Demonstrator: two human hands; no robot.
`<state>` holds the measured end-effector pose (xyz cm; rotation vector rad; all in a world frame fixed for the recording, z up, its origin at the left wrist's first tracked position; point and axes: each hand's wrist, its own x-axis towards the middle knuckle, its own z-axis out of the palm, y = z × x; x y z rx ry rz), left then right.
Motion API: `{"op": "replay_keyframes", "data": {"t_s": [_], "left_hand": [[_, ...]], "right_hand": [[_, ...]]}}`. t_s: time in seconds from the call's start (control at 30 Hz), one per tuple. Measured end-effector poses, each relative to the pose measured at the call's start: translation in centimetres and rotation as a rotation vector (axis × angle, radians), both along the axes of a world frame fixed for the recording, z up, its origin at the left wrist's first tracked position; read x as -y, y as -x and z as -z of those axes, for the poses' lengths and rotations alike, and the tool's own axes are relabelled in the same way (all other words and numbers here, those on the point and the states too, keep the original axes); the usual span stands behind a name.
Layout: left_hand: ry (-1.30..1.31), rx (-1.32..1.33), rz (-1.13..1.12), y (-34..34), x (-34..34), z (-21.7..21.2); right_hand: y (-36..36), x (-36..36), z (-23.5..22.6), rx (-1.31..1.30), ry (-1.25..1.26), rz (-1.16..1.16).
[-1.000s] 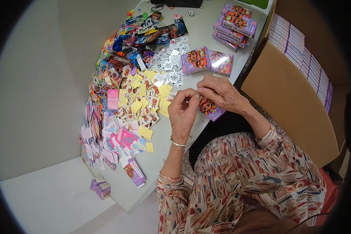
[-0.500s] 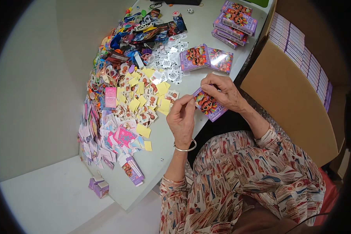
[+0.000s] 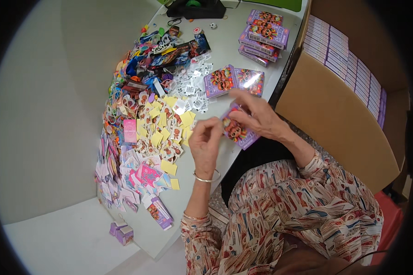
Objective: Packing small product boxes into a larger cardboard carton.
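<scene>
Head view looking down: right hand (image 3: 257, 117) is gripping a small purple box (image 3: 237, 132) over the near edge of the grey table (image 3: 225, 59), and the left hand (image 3: 206, 144) pinches at the box's left end with curled fingers. Two more purple packs (image 3: 234, 81) lie just beyond, yellow cards (image 3: 163, 130) scattered left.
</scene>
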<state>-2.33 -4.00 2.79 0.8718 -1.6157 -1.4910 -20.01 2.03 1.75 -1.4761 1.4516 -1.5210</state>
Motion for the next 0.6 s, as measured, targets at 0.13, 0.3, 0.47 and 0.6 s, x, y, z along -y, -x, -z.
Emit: {"op": "replay_keyframes", "data": {"t_s": [0.13,0.3,0.47,0.6], "left_hand": [[-0.071,0.009,-0.095,1.5,3.7,-1.6],[-0.123,-0.135,-0.09,3.0,4.8,-1.3],[-0.214,-0.177,-0.071,3.3,3.4,-2.1],[-0.321,-0.281,-0.031,3.1,1.1,-1.4]], "right_hand": [[2.9,0.3,-0.3,0.13,-0.065,0.183],[2.3,1.0,-1.3,0.123,-0.264,0.071],[2.5,1.1,-0.4,0.21,-0.248,-0.071],[-0.3,1.0,0.2,0.55,-0.15,-0.057]]}}
